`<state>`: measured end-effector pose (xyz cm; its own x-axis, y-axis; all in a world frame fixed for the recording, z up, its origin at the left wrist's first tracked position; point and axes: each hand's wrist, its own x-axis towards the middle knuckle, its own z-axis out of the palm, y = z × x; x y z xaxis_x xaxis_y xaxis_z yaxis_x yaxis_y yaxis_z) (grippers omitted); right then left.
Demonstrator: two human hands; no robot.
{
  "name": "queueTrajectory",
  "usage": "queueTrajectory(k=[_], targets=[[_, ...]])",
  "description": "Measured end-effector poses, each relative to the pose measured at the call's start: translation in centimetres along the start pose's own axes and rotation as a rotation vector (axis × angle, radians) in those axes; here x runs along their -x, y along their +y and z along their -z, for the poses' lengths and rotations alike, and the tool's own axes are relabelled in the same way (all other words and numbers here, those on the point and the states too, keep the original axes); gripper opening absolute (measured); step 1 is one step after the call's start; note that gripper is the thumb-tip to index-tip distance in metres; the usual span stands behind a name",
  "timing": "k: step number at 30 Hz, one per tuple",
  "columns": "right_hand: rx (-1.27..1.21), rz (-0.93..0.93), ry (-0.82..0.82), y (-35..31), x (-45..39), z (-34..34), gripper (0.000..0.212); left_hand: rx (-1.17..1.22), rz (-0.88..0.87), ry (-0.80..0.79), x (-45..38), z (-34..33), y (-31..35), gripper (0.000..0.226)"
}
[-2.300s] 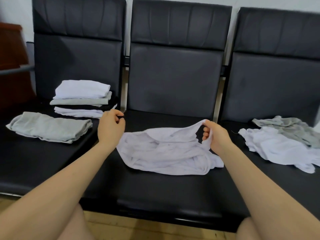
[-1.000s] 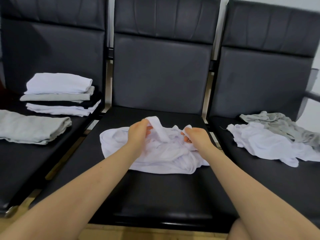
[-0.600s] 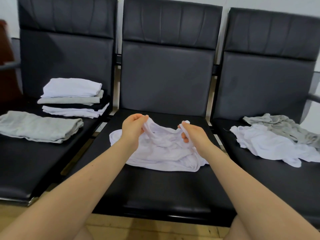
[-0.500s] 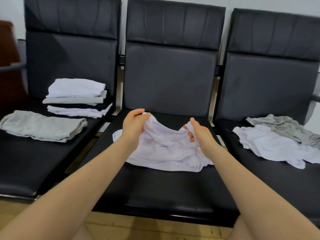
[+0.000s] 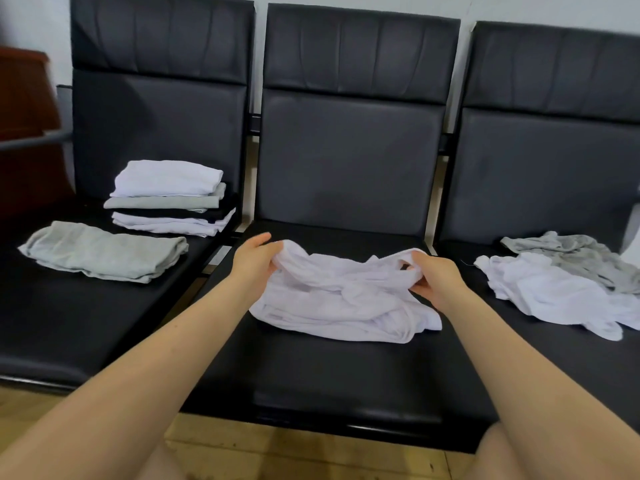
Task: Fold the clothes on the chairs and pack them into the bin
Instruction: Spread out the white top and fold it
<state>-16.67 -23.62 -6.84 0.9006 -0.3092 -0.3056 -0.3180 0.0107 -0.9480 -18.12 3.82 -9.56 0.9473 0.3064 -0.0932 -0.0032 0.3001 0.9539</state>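
I see a reddish-brown wooden cabinet (image 5: 24, 133) at the far left, with a grey metal bar (image 5: 33, 142) crossing in front of it. Right of the cabinet, a pale wall (image 5: 519, 8). Below the cabinet, yellowish wood flooring (image 5: 277, 452).

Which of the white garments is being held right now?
The white garment on the middle chair: left hand and right hand grip its upper edge. The other white ones lie untouched on the side chairs.

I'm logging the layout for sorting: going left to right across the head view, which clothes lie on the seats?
Folded grey garment → folded stack → white garment held by both hands → unfolded white garment.
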Motion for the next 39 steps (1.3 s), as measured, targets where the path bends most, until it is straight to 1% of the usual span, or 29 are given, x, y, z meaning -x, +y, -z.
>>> queueTrajectory(k=[2,4,5,7,9,11,13,15,16,17,18,20,22,24,25,27,28,30,32,35,37,39], targets=[[-0.309,-0.003,-0.150,-0.3,0.3,0.5,0.028,0.098,0.074,-0.005,0.0,-0.1,-0.2,0.043],[-0.589,-0.028,-0.267,-0.8,0.6,0.7,0.015,0.200,0.036,0.020,-0.1,0.0,0.6,0.039],[-0.659,-0.024,-0.293,-1.1,0.6,0.8,0.013,0.251,-0.003,0.034,-0.3,0.3,1.3,0.039],[-0.720,0.008,-0.338,-1.4,0.5,0.9,0.013,0.312,-0.078,0.061,-0.6,0.9,2.7,0.041],[-0.792,-0.013,-0.389,-1.2,0.5,0.8,0.013,0.339,-0.122,0.050,-0.7,1.8,3.3,0.046],[-0.837,-0.043,-0.416,-1.0,0.6,0.8,0.015,0.384,-0.129,-0.007,-0.7,2.2,3.3,0.053],[-0.843,-0.052,-0.423,-0.9,0.7,0.8,0.016,0.408,-0.115,-0.097,-0.7,2.0,3.0,0.056],[-0.831,-0.053,-0.419,-0.9,0.9,0.6,0.016,0.366,-0.057,-0.187,-0.7,1.5,2.7,0.046],[-0.816,-0.046,-0.407,-0.9,1.0,0.5,0.016,0.330,-0.001,-0.214,-0.6,1.1,2.4,0.037],[-0.796,-0.034,-0.391,-1.0,1.1,0.3,0.015,0.284,0.057,-0.239,-0.4,0.8,2.0,0.022],[-0.769,-0.027,-0.379,-1.1,1.2,0.1,0.015,0.247,0.115,-0.263,-0.1,0.5,1.7,0.014],[-0.697,-0.018,-0.382,-1.7,1.8,-0.1,0.019,0.217,0.186,-0.271,0.3,-0.1,1.5,0.014],[-0.621,-0.017,-0.404,-2.8,2.4,0.1,0.030,0.226,0.192,-0.279,1.0,-0.8,2.7,0.014],[-0.541,0.033,-0.403,-4.8,3.2,0.5,0.040,0.189,0.130,-0.335,1.6,-1.5,5.1,0.015],[-0.514,0.076,-0.391,-6.1,3.7,0.7,0.041,0.143,0.075,-0.379,1.9,-2.0,6.7,0.020],[-0.500,0.175,-0.384,-8.8,5.0,1.2,0.034,0.107,-0.026,-0.441,2.7,-3.3,10.1,0.028],[-0.500,0.239,-0.397,-10.7,6.1,1.5,0.029,0.147,-0.082,-0.440,3.4,-4.0,12.4,0.029],[-0.514,0.321,-0.423,-13.7,8.2,2.2,0.019,0.278,-0.165,-0.389,4.5,-5.4,16.2,0.040],[-0.542,0.382,-0.442,-16.8,10.6,3.0,0.015,0.351,-0.238,-0.345,6.4,-6.5,20.2,0.044],[-0.612,0.486,-0.446,-21.0,14.3,4.0,0.021,0.352,-0.366,-0.261,9.3,-7.4,25.4,0.039],[-0.671,0.565,-0.440,-23.8,17.3,4.9,0.015,0.347,-0.465,-0.205,11.9,-7.9,28.6,0.035],[-0.715,0.637,-0.430,-26.3,20.1,5.7,0.008,0.342,-0.547,-0.175,14.3,-8.4,31.5,0.035]])
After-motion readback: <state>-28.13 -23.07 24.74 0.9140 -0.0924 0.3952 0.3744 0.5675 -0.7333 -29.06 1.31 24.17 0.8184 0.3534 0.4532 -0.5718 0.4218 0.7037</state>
